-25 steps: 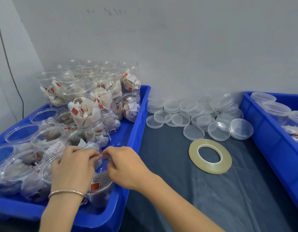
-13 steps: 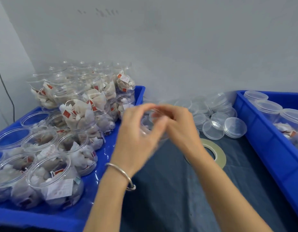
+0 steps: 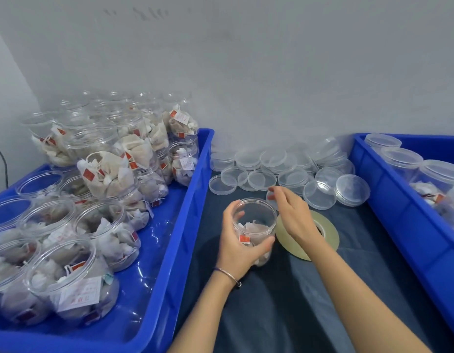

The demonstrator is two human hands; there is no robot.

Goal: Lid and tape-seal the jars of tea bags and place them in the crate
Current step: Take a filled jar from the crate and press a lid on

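Observation:
An open clear jar (image 3: 256,224) with tea bags in its lower half stands on the dark cloth between the two crates. My left hand (image 3: 235,247) grips it around its left side. My right hand (image 3: 293,215) hovers just right of the jar's rim, fingers stretched towards a clear lid (image 3: 269,200) behind the jar; whether they touch it I cannot tell. Loose clear lids (image 3: 261,179) lie in a pile against the wall. A roll of clear tape (image 3: 331,238) lies flat on the cloth, partly under my right wrist.
The blue crate on the left (image 3: 195,189) holds several open jars of tea bags (image 3: 68,284), stacked higher at the back. The blue crate on the right (image 3: 389,200) holds lidded jars (image 3: 401,159). A grey wall stands close behind.
The jar came out of the left crate in both hands, passed across in the air and now stands on the cloth. My right hand has let go and reached towards the lids.

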